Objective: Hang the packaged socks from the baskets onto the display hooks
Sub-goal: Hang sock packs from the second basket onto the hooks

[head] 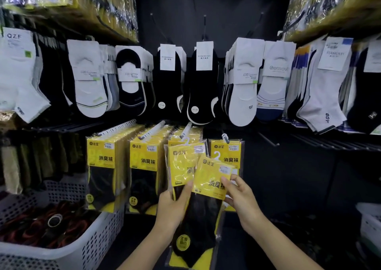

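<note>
**Two hands, two sock packs at the display wall**

A person's left hand [175, 203] and right hand [240, 197] work at the lower row of a sock display, each with its fingers closed on a yellow-and-black sock pack. The left hand's fingers pinch the rear pack [182, 166] near its lower yellow edge; its white hanger is at the tip of the third display hook [186, 130], though whether it is fully on cannot be told. The right hand's fingers grip the front pack [208, 187], which tilts across the rear one and hangs on nothing. Full rows of matching packs [103, 162] fill the two hooks to the left, and a single pack [228, 152] hangs on the hook to the right. A white perforated basket [82, 247] at lower left holds dark bundled goods. Above, white and black low-cut socks [204, 84] hang in rows
</note>
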`<state>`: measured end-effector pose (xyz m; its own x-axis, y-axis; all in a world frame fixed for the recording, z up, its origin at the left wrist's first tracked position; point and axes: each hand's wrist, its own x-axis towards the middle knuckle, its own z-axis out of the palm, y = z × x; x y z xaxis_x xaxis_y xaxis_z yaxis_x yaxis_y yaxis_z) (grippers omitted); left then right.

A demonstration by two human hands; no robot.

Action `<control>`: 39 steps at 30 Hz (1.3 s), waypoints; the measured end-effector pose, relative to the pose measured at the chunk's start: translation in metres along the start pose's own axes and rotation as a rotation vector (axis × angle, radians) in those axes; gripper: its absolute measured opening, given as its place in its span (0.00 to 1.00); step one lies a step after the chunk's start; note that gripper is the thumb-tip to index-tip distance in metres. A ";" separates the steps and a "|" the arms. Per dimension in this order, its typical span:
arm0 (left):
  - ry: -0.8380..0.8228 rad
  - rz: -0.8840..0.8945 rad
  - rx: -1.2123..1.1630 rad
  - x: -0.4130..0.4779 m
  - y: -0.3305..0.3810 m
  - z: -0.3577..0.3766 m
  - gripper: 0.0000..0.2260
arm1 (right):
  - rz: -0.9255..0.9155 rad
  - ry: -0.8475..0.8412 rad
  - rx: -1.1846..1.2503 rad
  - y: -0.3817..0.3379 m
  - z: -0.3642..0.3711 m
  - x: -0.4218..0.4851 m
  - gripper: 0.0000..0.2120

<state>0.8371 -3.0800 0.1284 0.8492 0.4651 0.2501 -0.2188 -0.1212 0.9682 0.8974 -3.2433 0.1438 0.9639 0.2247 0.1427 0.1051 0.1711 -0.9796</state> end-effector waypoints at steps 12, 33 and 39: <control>0.235 0.077 0.149 0.031 0.016 -0.048 0.23 | -0.152 0.262 -0.071 -0.028 -0.043 0.046 0.03; 0.080 0.076 0.091 0.022 0.011 -0.018 0.23 | 0.057 0.449 -0.083 0.006 -0.043 0.061 0.15; -0.101 0.046 0.088 0.016 0.001 0.020 0.21 | -0.002 0.076 -0.011 -0.012 -0.017 0.024 0.13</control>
<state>0.8595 -3.0901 0.1333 0.8842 0.3675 0.2883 -0.2192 -0.2185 0.9509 0.9233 -3.2565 0.1570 0.9794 0.1511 0.1342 0.1095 0.1612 -0.9808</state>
